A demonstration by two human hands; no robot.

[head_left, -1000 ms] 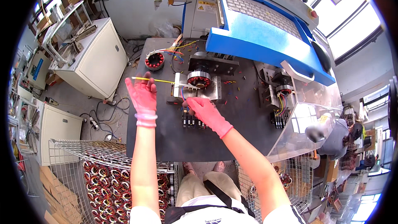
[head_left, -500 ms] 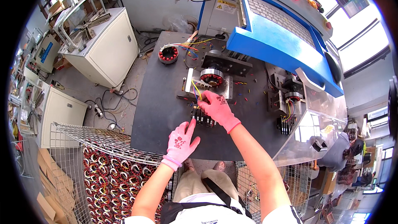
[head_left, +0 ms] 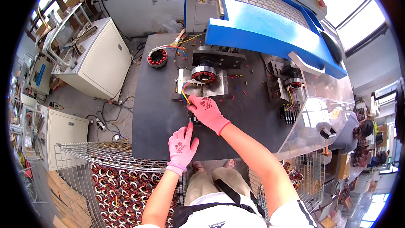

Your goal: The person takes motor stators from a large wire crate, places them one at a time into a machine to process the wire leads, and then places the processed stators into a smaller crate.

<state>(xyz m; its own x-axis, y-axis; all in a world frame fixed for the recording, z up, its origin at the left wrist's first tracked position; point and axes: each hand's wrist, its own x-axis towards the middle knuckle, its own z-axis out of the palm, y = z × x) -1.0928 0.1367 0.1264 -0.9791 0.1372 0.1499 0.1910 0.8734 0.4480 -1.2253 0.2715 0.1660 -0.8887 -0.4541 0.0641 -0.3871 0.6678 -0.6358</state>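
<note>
A ring-shaped motor stator (head_left: 203, 75) with red windings is seated in a metal fixture (head_left: 221, 88) on the dark worktable. Yellow, red and blue lead wires (head_left: 184, 93) come off it toward me. My right hand (head_left: 206, 112), in a pink glove, pinches these wires at their lower ends, just above a black terminal block (head_left: 194, 120). Most of that block is hidden beneath the right hand. My left hand (head_left: 181, 147), also gloved in pink, reaches its index finger to the near edge of the block, thumb spread apart.
A loose stator (head_left: 157, 58) lies at the table's far left. On the right are a second fixture with a stator (head_left: 294, 82) and a clear guard (head_left: 312, 122). A blue machine front (head_left: 270, 44) overhangs the back. Wire baskets (head_left: 114, 166) of stators stand below.
The view has shifted slightly. My right hand has moved left along the terminal block with the wires, covering more of it. My left index finger stays at the block's near edge.
</note>
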